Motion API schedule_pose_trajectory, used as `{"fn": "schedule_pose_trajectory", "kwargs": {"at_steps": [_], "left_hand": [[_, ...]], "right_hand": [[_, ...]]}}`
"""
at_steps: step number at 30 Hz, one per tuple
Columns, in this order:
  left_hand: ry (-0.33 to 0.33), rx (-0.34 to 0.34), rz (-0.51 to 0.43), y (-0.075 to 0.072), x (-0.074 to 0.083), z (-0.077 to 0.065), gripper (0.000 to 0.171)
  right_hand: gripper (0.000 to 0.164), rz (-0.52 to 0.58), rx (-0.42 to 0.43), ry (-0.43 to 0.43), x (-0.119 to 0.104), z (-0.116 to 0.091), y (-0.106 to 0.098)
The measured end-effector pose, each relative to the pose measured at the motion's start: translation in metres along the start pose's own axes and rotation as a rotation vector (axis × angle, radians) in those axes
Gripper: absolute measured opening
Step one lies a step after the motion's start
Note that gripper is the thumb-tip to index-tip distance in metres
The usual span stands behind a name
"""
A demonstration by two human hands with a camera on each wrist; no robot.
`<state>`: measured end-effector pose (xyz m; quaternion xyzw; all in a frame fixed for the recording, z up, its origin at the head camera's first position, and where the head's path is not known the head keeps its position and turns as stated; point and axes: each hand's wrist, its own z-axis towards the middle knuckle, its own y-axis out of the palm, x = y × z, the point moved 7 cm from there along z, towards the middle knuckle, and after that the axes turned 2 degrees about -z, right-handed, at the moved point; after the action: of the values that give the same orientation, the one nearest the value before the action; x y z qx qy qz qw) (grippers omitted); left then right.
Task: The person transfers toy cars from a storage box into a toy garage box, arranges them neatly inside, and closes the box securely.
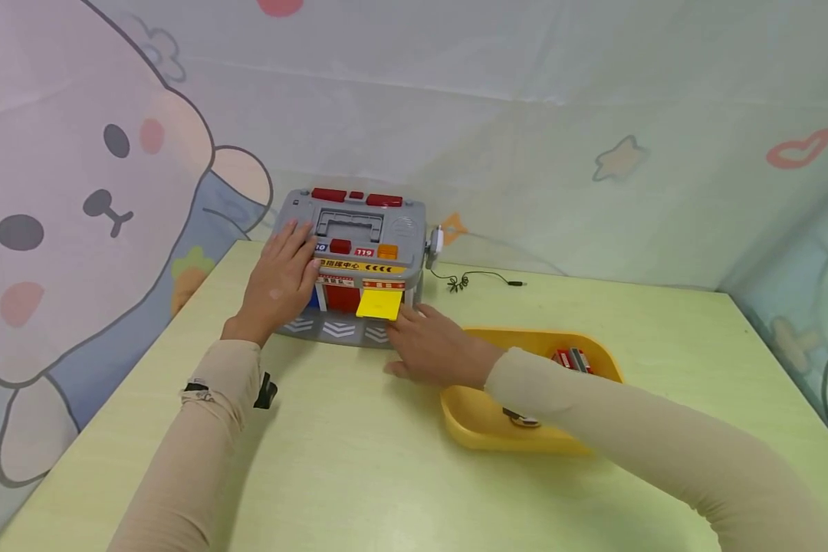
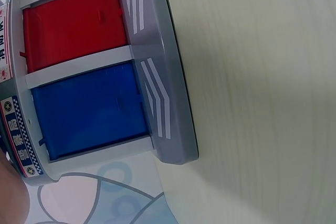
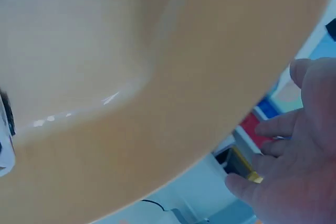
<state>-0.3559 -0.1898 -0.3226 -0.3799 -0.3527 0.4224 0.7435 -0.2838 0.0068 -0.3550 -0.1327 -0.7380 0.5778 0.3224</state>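
I see a grey toy station (image 1: 366, 267) at the back of a pale table (image 1: 345, 460). The left hand (image 1: 279, 280) lies on its top, fingers extended; the right hand (image 1: 436, 349), loose-fingered and gripping nothing, is beside the raised yellow door (image 1: 379, 303). The station looks light, stiff, smooth; I'd take its top handle (image 1: 350, 218), or the thin door's edge.

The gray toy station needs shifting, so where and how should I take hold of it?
Probably by its roof handle, from above: the toy station stands upright, and the handle's long bar appears folded down in a recess, so raise that first.
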Motion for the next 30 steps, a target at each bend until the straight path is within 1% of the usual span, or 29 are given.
{"fn": "schedule_pose_trajectory", "kwargs": {"at_steps": [3,6,9,11,13,16,18,19,21,22,25,28,30], "left_hand": [[-0.001,0.003,0.001,-0.001,0.000,0.000,0.051],[-0.001,0.006,0.000,-0.001,0.001,0.001,0.050],[-0.001,0.006,-0.003,-0.001,0.001,0.001,0.050],[-0.001,0.006,-0.003,-0.001,0.001,0.000,0.050],[0.001,0.005,-0.003,-0.001,0.001,0.000,0.050],[0.000,-0.009,0.002,0.000,0.001,0.000,0.050],[-0.006,-0.020,0.003,0.001,0.001,-0.001,0.051],[-0.010,-0.025,0.004,0.001,0.001,-0.001,0.051],[-0.013,-0.026,0.007,0.001,0.001,-0.001,0.051],[-0.014,-0.023,0.006,0.000,0.001,-0.001,0.051],[-0.008,-0.011,0.010,-0.001,0.001,-0.001,0.051],[-0.003,-0.007,0.014,-0.001,0.002,0.000,0.051],[-0.002,-0.007,0.018,-0.002,0.003,0.000,0.051]], "right_hand": [[0.070,0.051,-0.021,-0.036,-0.003,-0.011,-0.006],[0.068,0.112,-0.036,-0.047,-0.004,-0.018,-0.011],[0.064,0.163,-0.005,-0.052,-0.004,-0.024,-0.018],[0.060,0.173,0.062,-0.055,-0.004,-0.027,-0.025],[0.053,0.172,0.160,-0.054,-0.003,-0.029,-0.032],[0.040,0.142,0.299,-0.043,-0.002,-0.031,-0.041],[0.032,0.125,0.363,-0.047,-0.002,-0.030,-0.044],[0.031,0.114,0.380,-0.052,-0.003,-0.030,-0.045],[0.038,0.103,0.373,-0.064,-0.003,-0.027,-0.042],[0.044,0.110,0.351,-0.069,-0.003,-0.024,-0.040],[0.060,0.142,0.240,-0.070,-0.002,-0.017,-0.029],[0.067,0.187,0.131,-0.066,-0.001,-0.012,-0.017],[0.070,0.201,0.086,-0.068,0.000,-0.010,-0.012]]}}
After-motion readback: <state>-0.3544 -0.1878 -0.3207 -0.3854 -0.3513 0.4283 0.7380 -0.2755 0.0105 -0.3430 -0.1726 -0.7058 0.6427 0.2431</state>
